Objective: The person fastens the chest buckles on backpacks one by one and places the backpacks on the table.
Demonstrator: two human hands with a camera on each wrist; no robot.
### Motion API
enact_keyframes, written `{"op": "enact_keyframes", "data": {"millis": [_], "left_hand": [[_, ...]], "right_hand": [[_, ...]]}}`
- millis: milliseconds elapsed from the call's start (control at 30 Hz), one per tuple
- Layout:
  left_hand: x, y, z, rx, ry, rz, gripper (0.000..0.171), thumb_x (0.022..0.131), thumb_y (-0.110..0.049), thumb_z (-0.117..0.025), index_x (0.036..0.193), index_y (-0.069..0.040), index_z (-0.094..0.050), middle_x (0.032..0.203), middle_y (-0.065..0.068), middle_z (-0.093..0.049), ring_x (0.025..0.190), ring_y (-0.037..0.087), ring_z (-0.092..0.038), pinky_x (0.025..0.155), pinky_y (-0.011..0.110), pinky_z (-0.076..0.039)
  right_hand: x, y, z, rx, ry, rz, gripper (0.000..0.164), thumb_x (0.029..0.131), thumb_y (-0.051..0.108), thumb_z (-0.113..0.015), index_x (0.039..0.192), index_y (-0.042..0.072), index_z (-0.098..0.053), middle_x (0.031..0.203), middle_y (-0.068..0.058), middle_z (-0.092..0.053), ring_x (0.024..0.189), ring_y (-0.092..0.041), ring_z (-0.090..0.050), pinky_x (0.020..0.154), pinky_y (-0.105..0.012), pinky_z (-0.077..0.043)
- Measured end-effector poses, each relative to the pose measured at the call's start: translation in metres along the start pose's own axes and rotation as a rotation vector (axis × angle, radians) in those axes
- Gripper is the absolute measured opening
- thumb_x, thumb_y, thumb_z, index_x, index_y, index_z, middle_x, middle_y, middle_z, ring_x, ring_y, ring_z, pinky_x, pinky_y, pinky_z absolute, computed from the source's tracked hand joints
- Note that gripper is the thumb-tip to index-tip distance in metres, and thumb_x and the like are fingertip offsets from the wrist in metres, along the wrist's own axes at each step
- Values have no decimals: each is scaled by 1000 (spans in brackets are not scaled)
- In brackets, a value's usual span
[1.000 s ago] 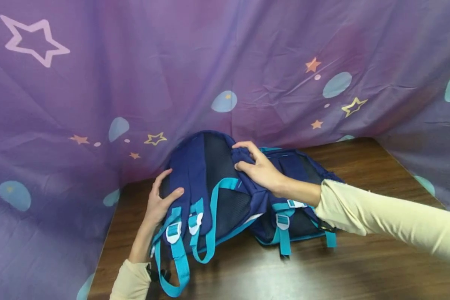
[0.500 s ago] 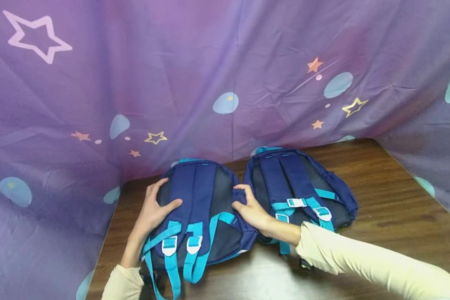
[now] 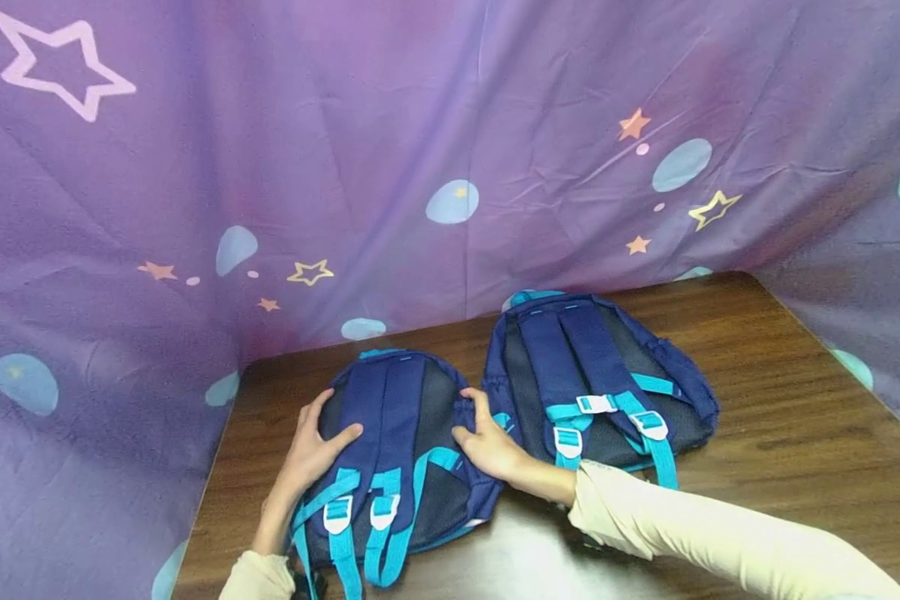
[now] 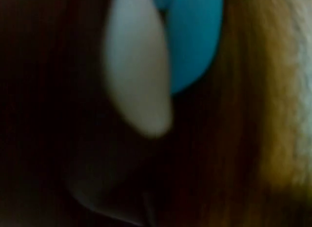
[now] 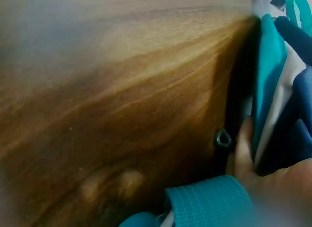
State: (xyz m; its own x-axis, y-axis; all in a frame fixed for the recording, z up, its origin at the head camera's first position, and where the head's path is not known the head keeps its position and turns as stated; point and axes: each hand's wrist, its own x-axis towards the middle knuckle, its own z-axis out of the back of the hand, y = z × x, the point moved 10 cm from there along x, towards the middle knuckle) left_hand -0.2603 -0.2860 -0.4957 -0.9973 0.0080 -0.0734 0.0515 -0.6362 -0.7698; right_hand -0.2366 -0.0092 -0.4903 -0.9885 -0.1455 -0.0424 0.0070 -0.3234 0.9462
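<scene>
A navy backpack point(image 3: 382, 408) with teal webbing straps and white buckles lies on the wooden table point(image 3: 780, 375), straps facing up. My left hand point(image 3: 311, 446) grips its left side, thumb over the shoulder strap. On the opposite side my right hand point(image 3: 495, 446) holds the backpack at its side pocket, thumb on top. The undersides of both grips are hidden. Dark and blurred, the left wrist view shows a teal strap point(image 4: 195, 41) beside a pale rounded shape. Part of the right hand point(image 5: 278, 188) touches the bag's edge in the right wrist view.
A second, similar navy backpack point(image 3: 585, 350) lies close on the right, straps up, a white buckle joining them. Behind the table hangs a purple curtain point(image 3: 390, 167) with stars and blue spots. A teal strap point(image 5: 209, 205) is near the right wrist camera.
Both hands have lowered the left backpack from a raised, tilted position onto the table, then drawn it nearer. The right arm has moved left, uncovering more of the second backpack.
</scene>
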Motion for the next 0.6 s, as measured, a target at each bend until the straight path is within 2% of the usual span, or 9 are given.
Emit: {"op": "enact_keyframes", "data": {"millis": [167,300,500,600], "left_hand": [[2,4,-4,23,19,6,91,87,-49,-72,158,-20,-22,155,20,-27,142,44,-33,113,64,-30],[3,6,-4,62,9,-1,91,88,-48,-71,157,-17,-22,156,22,-26,142,45,-33,112,64,-31],[6,2,-7,144,-22,-21,90,87,-47,-71,156,-15,-24,151,24,-31,137,47,-39,109,63,-36],[9,-1,-12,167,-26,-24,91,87,-51,-70,157,-17,-24,150,23,-33,134,47,-42,107,63,-38]], "right_hand": [[-1,-1,-4,13,54,-67,59,91,5,-53,145,8,-30,130,-40,-51,126,-45,-50,111,-58,-35],[-2,-1,-7,22,72,-116,58,93,4,-52,146,10,-29,133,-42,-49,132,-49,-44,113,-60,-30],[-4,8,-3,6,56,-96,60,89,-3,-53,144,2,-30,140,-41,-42,139,-50,-36,116,-61,-26],[-6,12,6,-37,75,-130,64,88,-2,-58,147,0,-31,143,-39,-39,140,-49,-33,116,-61,-25]]}}
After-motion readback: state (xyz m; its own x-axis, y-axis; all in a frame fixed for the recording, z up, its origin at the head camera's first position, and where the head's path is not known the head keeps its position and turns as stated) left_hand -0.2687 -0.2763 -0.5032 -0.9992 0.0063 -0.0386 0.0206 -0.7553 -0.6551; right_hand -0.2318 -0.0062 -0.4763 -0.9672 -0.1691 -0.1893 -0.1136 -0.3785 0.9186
